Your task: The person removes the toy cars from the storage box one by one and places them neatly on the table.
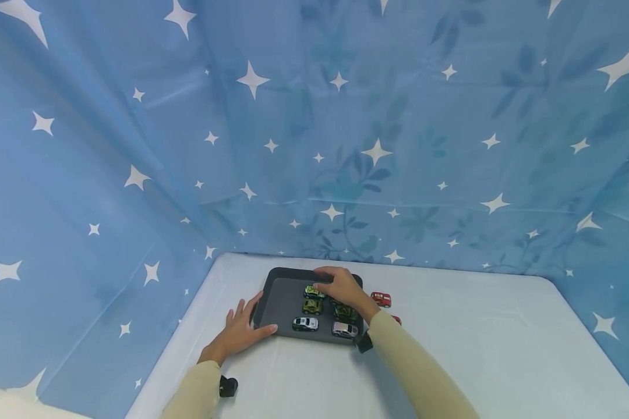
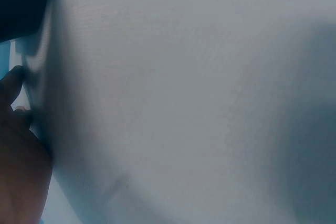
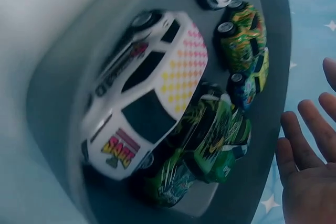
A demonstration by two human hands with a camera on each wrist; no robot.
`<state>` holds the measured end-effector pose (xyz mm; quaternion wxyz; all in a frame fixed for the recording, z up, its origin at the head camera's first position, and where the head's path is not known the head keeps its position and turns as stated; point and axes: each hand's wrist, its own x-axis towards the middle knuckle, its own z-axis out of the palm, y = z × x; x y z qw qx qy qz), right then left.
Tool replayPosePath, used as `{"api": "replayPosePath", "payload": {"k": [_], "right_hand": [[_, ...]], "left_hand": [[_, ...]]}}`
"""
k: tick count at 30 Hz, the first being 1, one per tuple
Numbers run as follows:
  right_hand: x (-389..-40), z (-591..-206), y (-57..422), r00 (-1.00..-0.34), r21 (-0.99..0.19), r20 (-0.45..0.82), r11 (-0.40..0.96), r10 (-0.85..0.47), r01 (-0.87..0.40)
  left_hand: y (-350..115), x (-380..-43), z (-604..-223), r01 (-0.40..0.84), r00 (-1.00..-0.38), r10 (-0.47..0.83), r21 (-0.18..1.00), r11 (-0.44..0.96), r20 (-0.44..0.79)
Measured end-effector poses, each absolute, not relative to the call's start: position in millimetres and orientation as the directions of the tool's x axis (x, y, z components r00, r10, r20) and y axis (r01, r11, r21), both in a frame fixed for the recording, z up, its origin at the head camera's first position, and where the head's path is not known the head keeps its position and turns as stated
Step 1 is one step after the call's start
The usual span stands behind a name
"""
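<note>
My left hand [image 1: 237, 334] lies at the left side of a dark grey tray [image 1: 280, 308], fingers spread, thumb at the near rim. In the left wrist view, part of this hand [image 2: 21, 166] shows at the left edge. My right hand [image 1: 343, 286] is over the tray's far right part, its thumb tip overlapping a yellow-green toy car [image 1: 312, 292]. The right wrist view shows extended fingers [image 3: 299, 140]. Below that car stand a camouflage toy car [image 1: 311, 306] and a white toy car [image 1: 306, 324]. Dark green toy cars [image 1: 345, 314], partly hidden, and a white dotted toy car [image 3: 152, 87] stand on the right.
A red toy car [image 1: 381, 299] sits on the white table [image 1: 503, 337] just right of the tray. Another red toy car [image 1: 396, 319] is mostly hidden by the right sleeve. Blue star-patterned cloth [image 1: 304, 145] hangs behind the table and along its left side.
</note>
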<state>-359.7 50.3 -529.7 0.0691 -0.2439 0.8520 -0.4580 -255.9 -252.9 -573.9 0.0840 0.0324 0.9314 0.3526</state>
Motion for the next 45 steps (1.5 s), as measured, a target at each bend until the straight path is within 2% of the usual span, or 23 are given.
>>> {"api": "replayPosePath", "payload": {"k": [17, 27, 39, 45], "right_hand": [[-357, -551, 47, -0.871, -0.826, 0.063, 0.464, -0.487, -0.319], [-358, -558, 45, -0.870, -0.808, 0.074, 0.482, -0.488, -0.339], [-363, -559, 40, -0.874, -0.787, 0.153, 0.478, -0.461, -0.390], [-359, -561, 36, -0.881, -0.788, 0.135, 0.490, -0.454, -0.373]], "left_hand": [[-245, -249, -581, -0.021, -0.986, 0.094, 0.663, 0.748, -0.138], [-245, -254, -579, -0.016, -0.989, 0.087, 0.659, 0.752, -0.123], [-246, -257, -571, -0.007, -0.990, 0.087, 0.661, 0.750, -0.109], [-250, -254, -574, -0.024, -0.989, 0.076, 0.650, 0.759, -0.125]]}}
